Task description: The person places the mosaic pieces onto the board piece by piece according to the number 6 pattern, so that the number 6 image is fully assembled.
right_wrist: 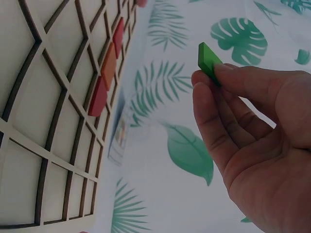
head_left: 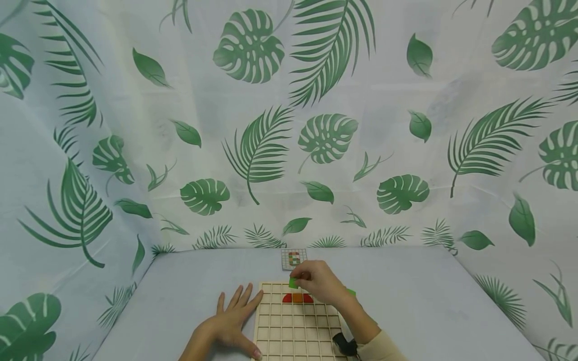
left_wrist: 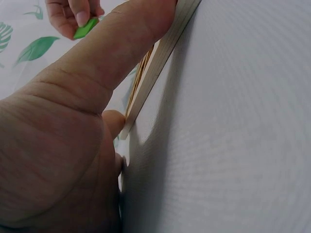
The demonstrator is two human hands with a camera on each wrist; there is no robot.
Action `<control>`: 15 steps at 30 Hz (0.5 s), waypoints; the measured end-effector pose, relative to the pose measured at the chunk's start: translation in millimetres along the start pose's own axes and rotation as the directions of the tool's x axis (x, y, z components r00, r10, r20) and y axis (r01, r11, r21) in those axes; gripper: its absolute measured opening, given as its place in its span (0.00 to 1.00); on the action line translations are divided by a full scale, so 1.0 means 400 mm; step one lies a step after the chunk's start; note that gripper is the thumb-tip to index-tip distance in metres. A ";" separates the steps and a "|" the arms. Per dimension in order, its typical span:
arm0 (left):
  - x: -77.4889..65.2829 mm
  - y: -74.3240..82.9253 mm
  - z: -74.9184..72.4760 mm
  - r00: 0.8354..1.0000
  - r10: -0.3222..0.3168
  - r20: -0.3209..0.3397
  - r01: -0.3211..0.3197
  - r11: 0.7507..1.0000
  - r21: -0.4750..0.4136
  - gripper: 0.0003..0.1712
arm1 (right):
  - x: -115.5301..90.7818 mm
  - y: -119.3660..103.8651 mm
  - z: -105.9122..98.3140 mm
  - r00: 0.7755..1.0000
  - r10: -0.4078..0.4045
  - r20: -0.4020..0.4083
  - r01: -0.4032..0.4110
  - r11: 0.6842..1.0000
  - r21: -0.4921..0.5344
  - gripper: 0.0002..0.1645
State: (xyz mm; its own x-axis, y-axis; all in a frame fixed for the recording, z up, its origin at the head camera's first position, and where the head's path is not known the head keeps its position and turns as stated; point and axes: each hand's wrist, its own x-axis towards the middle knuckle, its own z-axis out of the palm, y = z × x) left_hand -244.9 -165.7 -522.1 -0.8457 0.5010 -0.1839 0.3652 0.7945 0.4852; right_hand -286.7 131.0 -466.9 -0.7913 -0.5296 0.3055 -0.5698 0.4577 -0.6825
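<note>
A wooden grid board (head_left: 273, 333) lies on the table. Near its far end, two red tiles (head_left: 287, 298) with curved outer corners flank an orange tile (head_left: 297, 298) in one row. Above the far part of the board, my right hand (head_left: 318, 282) pinches a green square tile (right_wrist: 209, 60) between thumb and fingers. My left hand (head_left: 232, 323) lies at the board's left side with fingers spread. Its thumb and a fingertip touch the wooden edge, as the left wrist view also shows.
A small card (head_left: 293, 259) with a coloured grid pattern lies beyond the board's far edge. Another green piece (head_left: 351, 292) shows behind my right wrist. A black device (head_left: 344, 345) sits by the right sleeve. Leaf-printed cloth (head_left: 280, 150) hangs behind the table.
</note>
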 end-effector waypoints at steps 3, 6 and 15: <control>-0.001 0.004 0.000 1.000 -0.011 0.007 0.011 1.000 0.004 0.82 | -0.002 -0.001 0.004 1.000 0.005 -0.004 -0.005 1.000 0.027 0.07; -0.005 0.012 -0.004 1.000 -0.020 0.016 0.020 1.000 0.005 0.81 | 0.000 0.004 0.010 1.000 0.015 -0.006 -0.015 0.997 0.081 0.07; -0.003 0.012 -0.006 0.999 -0.025 0.023 0.025 1.000 0.008 0.81 | 0.012 0.023 0.056 0.997 0.062 0.034 -0.066 0.990 0.123 0.05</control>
State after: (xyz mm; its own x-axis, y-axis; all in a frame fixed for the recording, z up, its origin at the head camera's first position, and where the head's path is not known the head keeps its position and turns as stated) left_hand -243.2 -163.4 -517.3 -0.8454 0.4888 -0.2152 0.3472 0.8092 0.4739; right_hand -290.7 116.8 -486.5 -0.8169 -0.5246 0.2397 -0.4850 0.4000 -0.7777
